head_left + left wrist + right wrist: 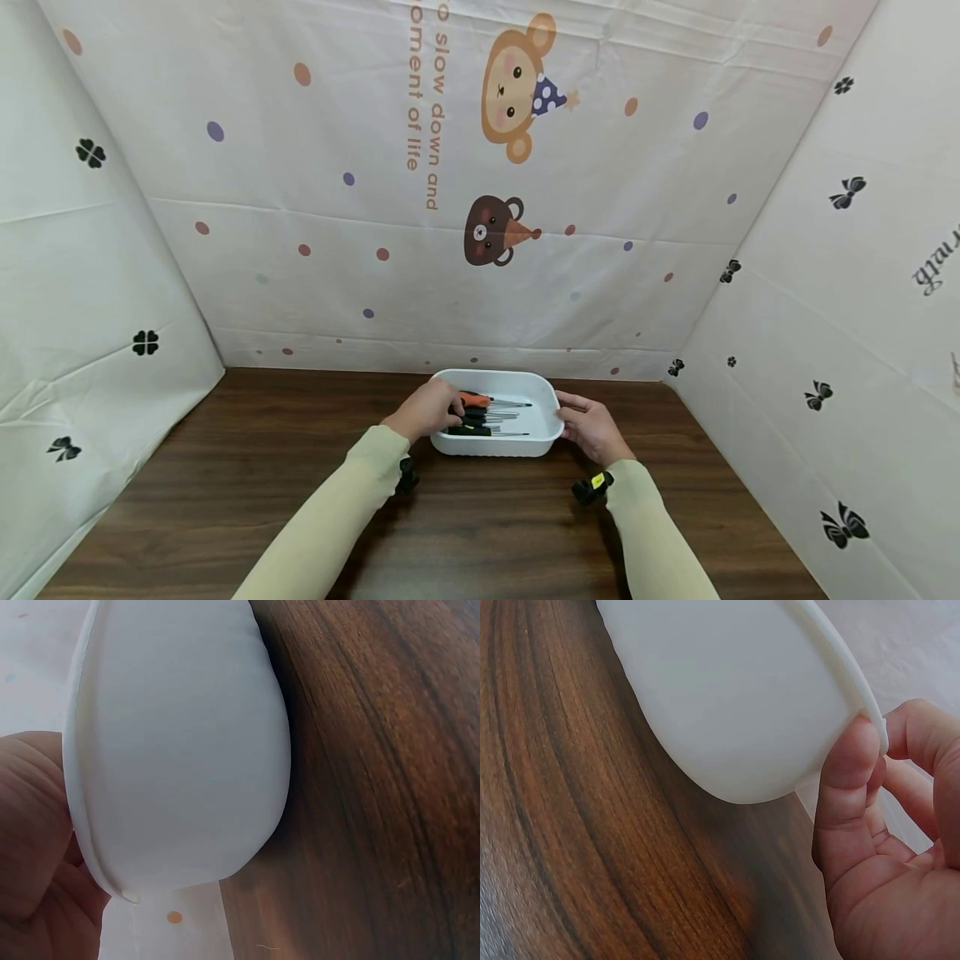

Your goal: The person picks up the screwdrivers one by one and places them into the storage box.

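A white plastic tray (pixel 495 447) with rounded corners stands on the wooden table. Inside it, several screwdrivers (pixel 480 417) lie side by side, handles to the left and metal shafts to the right; one handle is orange, others are black with some yellow. Reaching over the left rim, my left hand (pixel 429 408) has its thumb and fingers curled at the black handles, and seems to pinch one; the fingertips are partly hidden. At the opposite end, my right hand (pixel 591 427) pinches the tray's rim (pixel 874 705), thumb on the near side and fingers behind.
The dark wood table (pixel 300 467) reaches back to a white printed cloth (pixel 405 292) hung behind the tray. More white cloth closes off the left and right sides. Black wrist cameras (pixel 592 487) sit at both cuffs.
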`<move>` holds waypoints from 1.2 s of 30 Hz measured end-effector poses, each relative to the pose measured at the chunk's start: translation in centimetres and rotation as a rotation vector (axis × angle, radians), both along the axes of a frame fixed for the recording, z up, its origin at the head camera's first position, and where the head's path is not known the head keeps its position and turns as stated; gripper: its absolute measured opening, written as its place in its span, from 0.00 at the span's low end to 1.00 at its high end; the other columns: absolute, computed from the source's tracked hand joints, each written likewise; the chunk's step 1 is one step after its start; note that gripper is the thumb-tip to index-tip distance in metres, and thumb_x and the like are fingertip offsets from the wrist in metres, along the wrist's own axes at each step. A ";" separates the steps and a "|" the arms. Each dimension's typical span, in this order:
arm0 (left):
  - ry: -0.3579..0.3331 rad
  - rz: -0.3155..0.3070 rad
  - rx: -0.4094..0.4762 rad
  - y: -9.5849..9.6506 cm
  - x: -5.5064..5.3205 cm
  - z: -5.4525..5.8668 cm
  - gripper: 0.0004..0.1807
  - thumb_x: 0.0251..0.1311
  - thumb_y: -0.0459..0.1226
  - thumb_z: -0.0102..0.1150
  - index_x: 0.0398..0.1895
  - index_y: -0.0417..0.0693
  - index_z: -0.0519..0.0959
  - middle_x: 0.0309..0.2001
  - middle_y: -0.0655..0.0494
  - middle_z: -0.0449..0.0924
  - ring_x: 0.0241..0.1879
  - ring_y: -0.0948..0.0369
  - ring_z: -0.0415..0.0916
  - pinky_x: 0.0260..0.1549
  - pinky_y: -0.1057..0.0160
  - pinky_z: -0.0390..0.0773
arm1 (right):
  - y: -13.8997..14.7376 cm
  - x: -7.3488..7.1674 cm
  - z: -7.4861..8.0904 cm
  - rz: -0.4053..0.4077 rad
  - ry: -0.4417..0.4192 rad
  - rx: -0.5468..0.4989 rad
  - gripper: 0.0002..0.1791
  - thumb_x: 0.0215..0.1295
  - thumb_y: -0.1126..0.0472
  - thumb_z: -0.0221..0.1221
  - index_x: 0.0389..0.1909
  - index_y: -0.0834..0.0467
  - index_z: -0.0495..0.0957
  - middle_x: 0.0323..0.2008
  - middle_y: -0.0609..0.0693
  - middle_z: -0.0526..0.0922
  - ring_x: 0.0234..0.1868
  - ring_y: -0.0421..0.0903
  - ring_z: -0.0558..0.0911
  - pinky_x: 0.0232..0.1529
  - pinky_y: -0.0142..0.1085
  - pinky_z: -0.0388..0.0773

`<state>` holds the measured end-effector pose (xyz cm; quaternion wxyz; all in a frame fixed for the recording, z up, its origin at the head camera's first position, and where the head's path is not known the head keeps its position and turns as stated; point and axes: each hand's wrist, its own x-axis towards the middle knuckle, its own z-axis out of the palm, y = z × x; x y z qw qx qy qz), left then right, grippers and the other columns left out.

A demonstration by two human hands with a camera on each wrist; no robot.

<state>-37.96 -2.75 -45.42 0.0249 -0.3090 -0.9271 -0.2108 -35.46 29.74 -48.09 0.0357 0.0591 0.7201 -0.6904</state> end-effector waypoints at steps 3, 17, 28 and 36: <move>0.022 -0.007 -0.032 0.2 0.1 0.0 0.03 0.61 0.36 0.72 0.36 0.48 0.92 0.39 0.58 0.90 0.33 0.66 0.77 0.31 0.67 0.78 | 0.1 0.0 0.0 0.000 0.002 0.002 0.29 0.67 0.69 0.62 0.70 0.63 0.73 0.56 0.60 0.85 0.29 0.41 0.83 0.33 0.32 0.84; 0.104 0.035 -0.092 0.9 0.1 -0.3 0.02 0.58 0.36 0.74 0.34 0.50 0.92 0.37 0.62 0.89 0.36 0.65 0.78 0.36 0.65 0.79 | 0.1 0.0 0.0 0.009 0.001 0.002 0.29 0.68 0.69 0.61 0.70 0.63 0.72 0.60 0.64 0.82 0.29 0.41 0.82 0.33 0.31 0.84; 0.135 0.028 -0.118 1.0 0.2 -0.1 0.03 0.58 0.34 0.73 0.32 0.52 0.92 0.37 0.61 0.90 0.34 0.65 0.78 0.35 0.66 0.79 | 0.2 -0.1 -0.1 0.010 0.005 -0.006 0.29 0.68 0.70 0.61 0.70 0.64 0.72 0.59 0.64 0.83 0.30 0.41 0.83 0.34 0.32 0.84; 0.130 0.018 -0.101 0.8 0.1 -0.2 0.03 0.60 0.34 0.72 0.31 0.52 0.92 0.37 0.61 0.89 0.31 0.67 0.75 0.32 0.68 0.77 | 0.1 0.0 0.0 0.006 0.001 0.009 0.28 0.68 0.69 0.61 0.70 0.64 0.72 0.59 0.63 0.83 0.30 0.41 0.83 0.33 0.32 0.84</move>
